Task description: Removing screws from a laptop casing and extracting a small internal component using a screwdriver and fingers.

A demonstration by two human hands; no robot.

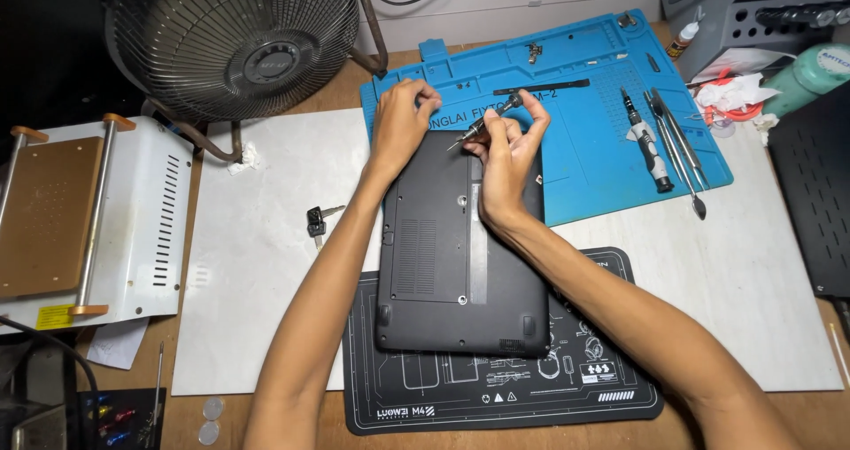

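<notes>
- A black laptop (460, 246) lies bottom-up in the middle of the bench, its near end on a black work mat (496, 388) and its far end reaching a blue silicone repair mat (584, 122).
- The right hand (509, 153) is closed on a small screwdriver (482, 124): thumb and fingers pinch the shaft, the forefinger rests on its cap, and the tip points down at the laptop's far edge.
- The left hand (400, 124) is curled, fingers bent in, resting on the laptop's far left corner; whether it pinches anything I cannot tell.
- The two hands sit close together, just apart, both over the far end of the laptop.
- On the blue mat to the right lie a second screwdriver (646, 144) and slim metal pry tools (677, 144).
- A key (317, 221) lies on the white sheet (266, 264) left of the laptop.
- A desk fan (235, 38) stands far left, and a white heating machine (84, 220) sits at the left edge.
</notes>
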